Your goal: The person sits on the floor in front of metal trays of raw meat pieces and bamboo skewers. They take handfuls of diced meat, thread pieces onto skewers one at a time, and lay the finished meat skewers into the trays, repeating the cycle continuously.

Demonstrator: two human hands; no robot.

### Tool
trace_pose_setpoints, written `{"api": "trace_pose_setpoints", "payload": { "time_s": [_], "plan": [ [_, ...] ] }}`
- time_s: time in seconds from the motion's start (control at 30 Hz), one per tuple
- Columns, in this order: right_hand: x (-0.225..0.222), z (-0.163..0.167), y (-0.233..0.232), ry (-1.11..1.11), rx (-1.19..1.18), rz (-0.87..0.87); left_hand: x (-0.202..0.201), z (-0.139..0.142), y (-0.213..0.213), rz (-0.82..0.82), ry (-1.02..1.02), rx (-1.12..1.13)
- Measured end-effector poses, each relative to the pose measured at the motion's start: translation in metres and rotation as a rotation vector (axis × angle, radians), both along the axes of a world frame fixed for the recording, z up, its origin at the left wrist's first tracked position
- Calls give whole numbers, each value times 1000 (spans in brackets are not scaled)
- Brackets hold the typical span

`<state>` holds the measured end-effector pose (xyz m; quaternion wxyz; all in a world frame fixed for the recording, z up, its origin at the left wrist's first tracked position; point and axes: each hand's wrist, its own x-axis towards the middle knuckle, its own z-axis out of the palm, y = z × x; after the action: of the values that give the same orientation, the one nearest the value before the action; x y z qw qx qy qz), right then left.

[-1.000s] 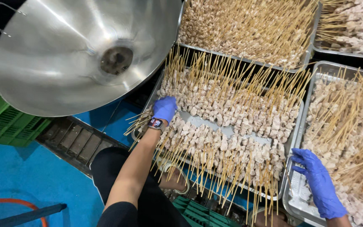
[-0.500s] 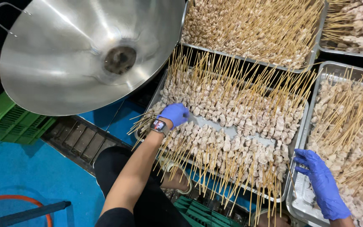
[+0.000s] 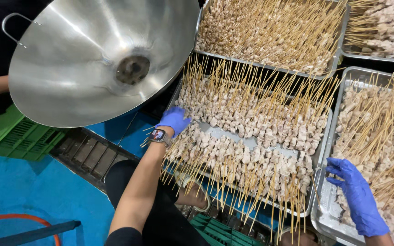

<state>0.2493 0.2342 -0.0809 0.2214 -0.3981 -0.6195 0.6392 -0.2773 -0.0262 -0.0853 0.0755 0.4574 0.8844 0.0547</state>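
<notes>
At the near left corner of the middle tray (image 3: 319,136), the person's left hand (image 3: 174,119) in a blue glove lies loosely curled on the raw meat skewers (image 3: 233,157), gripping none, seemingly steadying the rows laid with sticks outward. The right hand (image 3: 356,196) rests flat and open on the right tray (image 3: 324,218), beside its skewer heap (image 3: 379,136). A big steel wok (image 3: 101,59) hangs left.
</notes>
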Motion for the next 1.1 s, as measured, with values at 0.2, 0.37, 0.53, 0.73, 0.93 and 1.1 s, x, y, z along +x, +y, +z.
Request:
{"api": "trace_pose_setpoints", "payload": {
  "time_s": [0.2, 0.37, 0.53, 0.73, 0.93, 1.1],
  "plan": [
    [10, 14, 6, 31, 48, -54, 6, -13, -19, 125, -17, -279],
    [41, 29, 26, -280, 366, -299, 12, 23, -12, 54, 31, -323],
    [55, 17, 35, -618, 590, -322, 49, 86, -15, -154, -21, -83],
    [6, -31, 20, -586, 891, -189, 98, 130, -47, -281, -266, 207],
    [16, -26, 43, -691, 1021, -414, 90, 118, -60, -200, -325, 132],
    [81, -17, 57, -841, 867, -541, 79, 112, -61, -178, -293, 46]
  ]
}}
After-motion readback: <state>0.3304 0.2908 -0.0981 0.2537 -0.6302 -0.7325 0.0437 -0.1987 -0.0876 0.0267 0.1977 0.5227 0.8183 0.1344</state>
